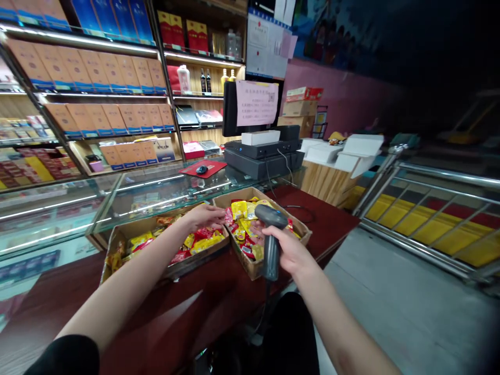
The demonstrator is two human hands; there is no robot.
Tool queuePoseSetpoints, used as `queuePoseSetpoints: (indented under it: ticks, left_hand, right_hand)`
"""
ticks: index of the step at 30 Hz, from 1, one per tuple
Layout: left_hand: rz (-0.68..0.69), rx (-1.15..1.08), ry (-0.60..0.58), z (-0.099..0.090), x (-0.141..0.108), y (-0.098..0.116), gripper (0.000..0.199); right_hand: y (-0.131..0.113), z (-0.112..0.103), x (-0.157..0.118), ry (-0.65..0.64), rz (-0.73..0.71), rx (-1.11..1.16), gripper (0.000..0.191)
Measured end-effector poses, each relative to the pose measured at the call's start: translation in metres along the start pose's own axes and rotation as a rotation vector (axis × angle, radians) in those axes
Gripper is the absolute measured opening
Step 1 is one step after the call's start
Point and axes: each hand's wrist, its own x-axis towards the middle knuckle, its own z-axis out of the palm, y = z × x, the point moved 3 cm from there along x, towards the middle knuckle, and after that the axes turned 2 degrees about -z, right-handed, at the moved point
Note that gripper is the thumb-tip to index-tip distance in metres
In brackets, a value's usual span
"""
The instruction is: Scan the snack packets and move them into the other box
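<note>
Holding a dark grey, pistol-shaped plastic scanner (pixel 271 255) in the right hand (pixel 291 250)

Has the right fingers curled round the scanner's handle, gripping it upright with the head uppermost. Trails a thin black cable from the foot of that handle. Overlaps, in this view, a brown, open-topped cardboard box (pixel 255 269) filled with shiny yellow and red plastic packets (pixel 239 209).

Reaches forward with the left hand (pixel 207 215), palm down, over the right end of a second brown, open-topped cardboard box (pixel 195 260), likewise heaped with packets. Has the left fingers loosely extended and slightly bent, close by a small, shiny pink packet (pixel 229 215) at the edge of the first box. Too crowded there to tell whether touching or pinching it.

Rests both boxes side by side on a dark red-brown bench (pixel 219 291), with near ends close together. Has, beyond them, a glass-topped display case (pixel 167 185) bearing a flat red mat (pixel 214 167) with a small black mouse (pixel 202 170). Shows, farther back, a black monitor (pixel 229 112) with a pink printed sheet (pixel 255 112) across the screen.
</note>
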Motion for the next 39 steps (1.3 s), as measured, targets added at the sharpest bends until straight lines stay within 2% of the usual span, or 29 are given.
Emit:
queuePoseSetpoints:
  ticks: [4, 7, 10, 13, 16, 19, 22, 24, 25, 27, 29, 30, 32, 34, 35, 36, 37, 39]
  left_hand:
    - [0.037, 0.094, 0.232, -0.063, -0.022, -0.022, 0.036]
    - [0.03, 0.252, 0.398, -0.088, -0.031, -0.044, 0.036]
    - [0.058, 0.481, 0.481, -0.091, -0.03, -0.057, 0.028]
    - [0.152, 0.708, 0.553, -0.087, -0.023, -0.061, 0.025]
    - [0.239, 0.743, 0.588, -0.083, -0.015, -0.062, 0.024]
    - [0.201, 0.525, 0.521, -0.083, -0.012, -0.065, 0.021]
    - [0.165, 0.107, 0.439, -0.086, -0.018, -0.061, 0.022]
    - [0.247, -0.082, 0.444, -0.091, -0.029, -0.053, 0.023]
    - [0.322, -0.094, 0.475, -0.095, -0.037, -0.047, 0.022]
    - [0.493, 0.048, 0.557, -0.104, -0.054, -0.037, 0.016]
    - [0.61, 0.329, 0.527, -0.108, -0.07, -0.032, 0.009]
    - [0.615, 0.467, 0.472, -0.109, -0.076, -0.033, 0.007]
    - [0.532, 0.69, 0.315, -0.11, -0.083, -0.041, 0.005]
    - [0.413, 0.805, 0.178, -0.111, -0.088, -0.052, 0.007]
    - [0.38, 0.823, 0.162, -0.113, -0.089, -0.055, 0.009]
    - [0.375, 0.82, 0.201, -0.117, -0.089, -0.057, 0.012]
    - [0.388, 0.803, 0.293, -0.122, -0.09, -0.057, 0.016]
    - [0.391, 0.775, 0.553, -0.136, -0.088, -0.057, 0.023]
  right_hand:
    - [0.034, 0.038, -0.004, -0.149, 0.078, -0.011, 0.026]
    - [0.061, 0.062, -0.003, -0.2, 0.126, -0.028, 0.027]
    - [0.082, 0.076, 0.001, -0.19, 0.139, -0.036, 0.028]
    - [0.095, 0.081, 0.006, -0.174, 0.14, -0.022, 0.026]
    - [0.1, 0.08, 0.01, -0.163, 0.143, 0.0, 0.024]
    - [0.102, 0.078, 0.012, -0.161, 0.138, 0.015, 0.026]
    - [0.102, 0.078, 0.013, -0.162, 0.14, 0.017, 0.028]
    - [0.102, 0.078, 0.013, -0.158, 0.142, 0.016, 0.029]
    - [0.102, 0.078, 0.014, -0.155, 0.141, 0.016, 0.029]
    - [0.103, 0.079, 0.015, -0.15, 0.137, 0.014, 0.029]
    - [0.104, 0.079, 0.015, -0.151, 0.133, 0.01, 0.028]
    - [0.104, 0.08, 0.016, -0.153, 0.133, 0.008, 0.027]
    - [0.104, 0.081, 0.016, -0.155, 0.133, 0.002, 0.024]
    - [0.104, 0.082, 0.015, -0.149, 0.134, -0.005, 0.023]
    - [0.103, 0.083, 0.015, -0.144, 0.135, -0.007, 0.022]
    - [0.103, 0.083, 0.015, -0.14, 0.136, -0.007, 0.021]
    - [0.102, 0.084, 0.014, -0.135, 0.138, -0.007, 0.021]
    - [0.101, 0.085, 0.013, -0.128, 0.141, -0.007, 0.02]
